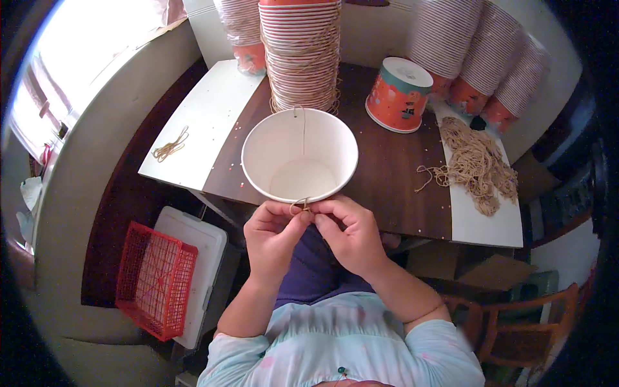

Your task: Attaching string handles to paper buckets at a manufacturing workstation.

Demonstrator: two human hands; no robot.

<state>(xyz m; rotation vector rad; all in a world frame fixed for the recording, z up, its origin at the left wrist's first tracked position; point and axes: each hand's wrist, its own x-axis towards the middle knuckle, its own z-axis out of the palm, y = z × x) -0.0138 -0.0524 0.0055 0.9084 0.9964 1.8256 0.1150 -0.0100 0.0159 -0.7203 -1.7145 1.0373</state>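
A white paper bucket point(265, 155) stands tilted toward me at the table's near edge, its open mouth facing up. Thin tan string point(304, 132) runs from a hole at the far rim down inside it. At the near rim a small loop of the string shows between my fingertips. My left hand point(272, 233) is closed, thumb and fingers pinching the string. Close against it, my right hand point(348, 233) pinches the same piece. The exact shape of the string between the fingertips is too small to make out.
Behind the bucket rises a tall stack of nested buckets point(300, 61) with strings hanging round it. An orange bucket point(398, 97) stands upside down to its right. A tangled string heap point(474, 161) and wrapped bucket stacks point(445, 39) lie right; a small string bundle point(170, 146) and red crate point(158, 280) left.
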